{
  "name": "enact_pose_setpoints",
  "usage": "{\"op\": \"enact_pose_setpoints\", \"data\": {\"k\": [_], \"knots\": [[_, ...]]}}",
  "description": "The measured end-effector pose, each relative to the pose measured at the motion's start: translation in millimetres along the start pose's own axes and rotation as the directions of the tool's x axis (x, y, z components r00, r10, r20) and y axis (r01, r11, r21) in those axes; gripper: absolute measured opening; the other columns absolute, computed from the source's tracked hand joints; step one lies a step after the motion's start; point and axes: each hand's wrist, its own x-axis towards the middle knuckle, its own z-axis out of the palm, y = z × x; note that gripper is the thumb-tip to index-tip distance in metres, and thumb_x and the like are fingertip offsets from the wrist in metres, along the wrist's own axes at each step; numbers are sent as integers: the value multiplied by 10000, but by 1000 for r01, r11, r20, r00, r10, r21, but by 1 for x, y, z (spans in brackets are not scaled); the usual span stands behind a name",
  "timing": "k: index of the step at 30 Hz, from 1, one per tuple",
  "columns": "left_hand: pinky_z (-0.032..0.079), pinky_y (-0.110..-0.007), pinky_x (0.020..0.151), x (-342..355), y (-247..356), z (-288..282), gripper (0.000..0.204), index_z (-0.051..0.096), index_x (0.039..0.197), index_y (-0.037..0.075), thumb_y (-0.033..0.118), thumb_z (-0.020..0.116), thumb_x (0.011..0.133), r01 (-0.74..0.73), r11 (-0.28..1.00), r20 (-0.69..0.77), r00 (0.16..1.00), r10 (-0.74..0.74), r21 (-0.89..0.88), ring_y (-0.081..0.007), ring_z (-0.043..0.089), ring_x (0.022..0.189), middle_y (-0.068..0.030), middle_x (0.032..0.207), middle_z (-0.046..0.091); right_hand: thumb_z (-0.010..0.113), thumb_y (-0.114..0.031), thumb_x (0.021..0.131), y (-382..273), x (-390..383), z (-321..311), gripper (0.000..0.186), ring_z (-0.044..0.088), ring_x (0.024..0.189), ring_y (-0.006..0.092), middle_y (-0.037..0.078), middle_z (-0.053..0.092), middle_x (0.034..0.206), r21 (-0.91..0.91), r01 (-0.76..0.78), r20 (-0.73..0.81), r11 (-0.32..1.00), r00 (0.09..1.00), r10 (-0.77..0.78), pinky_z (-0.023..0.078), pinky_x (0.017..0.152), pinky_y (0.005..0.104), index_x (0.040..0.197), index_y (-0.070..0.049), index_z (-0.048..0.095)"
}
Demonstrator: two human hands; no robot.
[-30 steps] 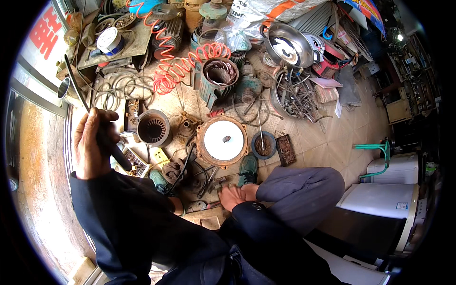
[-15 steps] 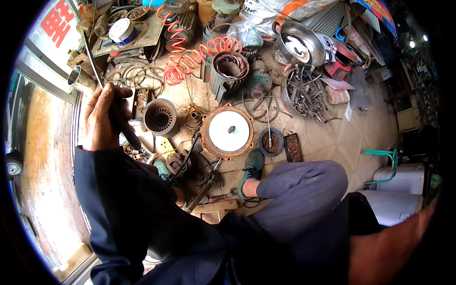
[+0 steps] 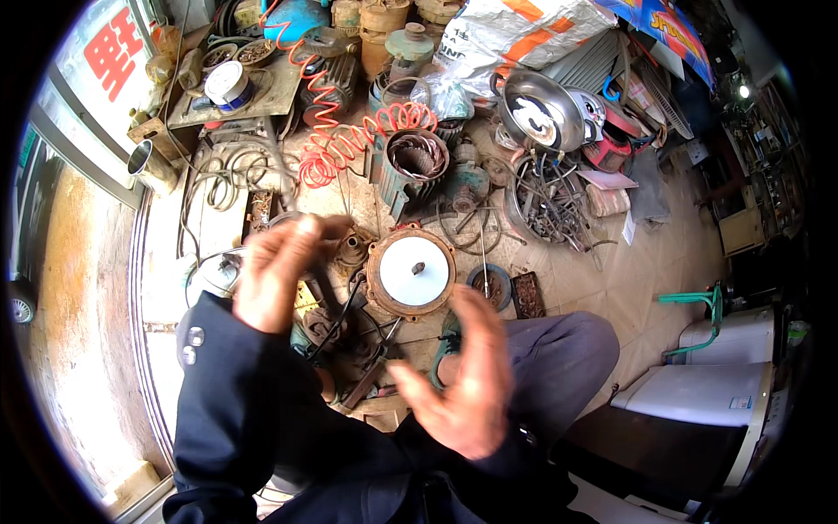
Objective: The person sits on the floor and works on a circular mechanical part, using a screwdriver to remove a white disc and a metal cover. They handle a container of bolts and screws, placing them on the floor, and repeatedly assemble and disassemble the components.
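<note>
The person's left hand (image 3: pixel 278 272) is raised above the floor clutter, blurred, fingers loosely curled; whether it grips anything cannot be told from the head view. The right hand (image 3: pixel 467 375) is spread wide and empty, palm turned inward, thumb out, hovering over the grey-trousered knee (image 3: pixel 559 349).

Nearest to both hands, between and just beyond them, sits the round rusty-rimmed motor end cover with a white face and a small central stub (image 3: pixel 410 272). It rests flat on the floor, touching neither hand. It looks like cast metal, so it is probably heavy, rigid and not fragile, though the rusty rim may be gritty and the painted face smoother and more slippery. The rim seems the surest place to take it, one hand on each side; the central stub appears too small for a firm hold.

Beyond it stands a grey finned motor housing with copper windings showing in its open end (image 3: pixel 417 162), beside a coiled orange air hose (image 3: pixel 349 144). To the right lie a shiny steel bowl (image 3: pixel 541 109) and a tangle of dark wire scraps (image 3: pixel 546 196). A small dark pulley ring (image 3: pixel 491 284) lies just right of the cover.

The surface is a pale tiled floor (image 3: pixel 628 262), dusty and crowded with parts, cables and tools, in a cramped repair shop open to daylight on the person's left.
</note>
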Motion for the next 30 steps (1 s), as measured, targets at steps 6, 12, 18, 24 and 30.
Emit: {"op": "enact_pose_setpoints", "data": {"k": [6, 12, 18, 24, 30], "knots": [[457, -367, 1064, -8, -10, 70, 466, 698, 1277, -74, 326, 514, 1124, 125, 992, 345, 931, -118, 1, -185, 622, 1185, -134, 1231, 741, 798, -116, 881, 29, -14, 51, 616, 681, 994, 453, 280, 651, 1118, 188, -228, 44, 955, 974, 224, 557, 833, 479, 1390, 47, 493], [474, -333, 1031, 20, -33, 80, 490, 669, 1312, -51, 378, 539, 1115, 26, 997, 276, 960, -43, 66, -172, 610, 1174, -105, 1196, 722, 623, -98, 1034, 57, -22, 37, 95, 484, 588, 51, -23, 521, 722, 546, -521, 4, 657, 785, 619, 428, 540, 272, 975, -66, 556], [525, -409, 1014, 71, -164, 40, 639, 572, 1407, -63, 416, 681, 999, -109, 632, -26, 979, 201, 768, -442, 651, 1211, -309, 1292, 670, 666, -172, 1052, 115, -27, 39, 154, 488, 657, 28, -47, 529, 777, 614, -493, 27, 616, 794, 608, 401, 584, 222, 1008, -28, 635], [462, -369, 1093, 73, -195, 33, 738, 507, 1473, -77, 466, 693, 1010, 161, 914, 98, 972, -212, 373, -277, 609, 1269, -249, 1378, 642, 737, -40, 985, 97, 13, 7, 185, 599, 914, 104, 63, 666, 1080, 533, -252, -184, 808, 897, 401, 504, 801, 250, 1126, 51, 659], [483, -380, 1064, 68, -181, 39, 707, 555, 1429, -70, 481, 685, 1007, 146, 915, 76, 979, -188, 377, -296, 637, 1236, -244, 1313, 682, 673, -30, 1011, 122, 18, 56, 153, 660, 884, 116, 58, 716, 1072, 333, -145, -190, 932, 957, 217, 549, 788, 292, 1163, -11, 670]]}}
